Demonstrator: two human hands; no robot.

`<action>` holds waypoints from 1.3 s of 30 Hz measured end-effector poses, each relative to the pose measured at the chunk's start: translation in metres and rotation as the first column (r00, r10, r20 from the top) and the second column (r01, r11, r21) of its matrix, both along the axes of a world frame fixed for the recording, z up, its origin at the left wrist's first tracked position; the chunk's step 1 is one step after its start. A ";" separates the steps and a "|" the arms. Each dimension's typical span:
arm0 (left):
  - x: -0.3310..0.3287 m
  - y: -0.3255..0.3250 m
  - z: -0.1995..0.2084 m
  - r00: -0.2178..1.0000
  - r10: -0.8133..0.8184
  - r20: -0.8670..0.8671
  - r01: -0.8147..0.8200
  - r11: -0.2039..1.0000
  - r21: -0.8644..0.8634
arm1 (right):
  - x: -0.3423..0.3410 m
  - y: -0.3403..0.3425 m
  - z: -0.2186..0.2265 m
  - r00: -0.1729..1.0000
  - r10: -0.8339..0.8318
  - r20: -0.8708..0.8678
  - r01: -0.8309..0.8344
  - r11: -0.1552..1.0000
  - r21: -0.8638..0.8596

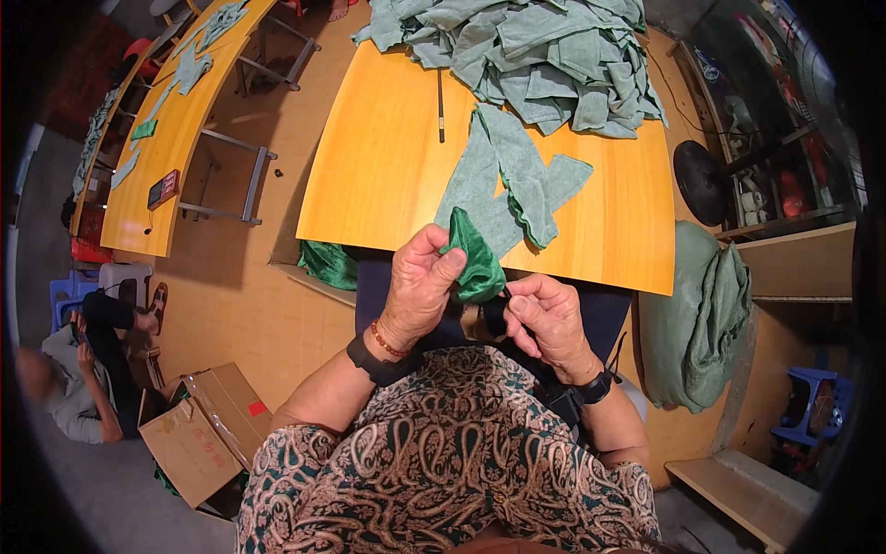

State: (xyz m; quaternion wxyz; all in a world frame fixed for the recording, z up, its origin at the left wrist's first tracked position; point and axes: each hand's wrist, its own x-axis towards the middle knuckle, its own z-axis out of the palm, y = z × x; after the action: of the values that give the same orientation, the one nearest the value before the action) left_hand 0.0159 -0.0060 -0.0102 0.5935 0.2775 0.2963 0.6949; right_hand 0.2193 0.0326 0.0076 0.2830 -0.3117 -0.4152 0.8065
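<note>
Above my lap, at the near edge of the wooden table, my left hand pinches a small shiny green velvety cloth piece between thumb and fingers. The cloth tapers to a point at its top. My right hand is closed in a pinch at the cloth's lower right end, on a thin dark stick that is mostly hidden by the fingers and cloth. Just beyond my hands lie several pale green, strip-like cloth pieces. Farther off, a dark stick lies flat on the table.
A large heap of pale green cloth covers the table's far side. A stuffed green sack stands to the right. Left are an open cardboard box, a seated person and another long table with cloth strips.
</note>
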 end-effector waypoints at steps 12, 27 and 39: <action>-0.017 0.006 -0.002 0.991 0.118 -0.055 -0.120 0.992 -0.029 | 0.006 0.004 -0.005 0.991 0.069 0.111 -0.086 0.983 0.162; 0.001 0.001 0.011 0.997 0.069 -0.021 -0.070 0.995 -0.069 | 0.008 0.004 -0.005 0.975 0.146 -0.167 -0.167 0.979 -0.120; -0.007 0.001 0.006 0.980 0.131 -0.149 -0.144 0.987 -0.077 | 0.006 0.002 -0.006 0.987 0.122 -0.100 -0.133 0.985 -0.113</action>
State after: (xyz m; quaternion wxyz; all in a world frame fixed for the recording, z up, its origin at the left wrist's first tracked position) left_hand 0.0084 -0.0047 -0.0038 0.5329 0.2793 0.3867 0.6989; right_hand 0.2255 0.0343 0.0015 0.2306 -0.2628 -0.3717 0.8600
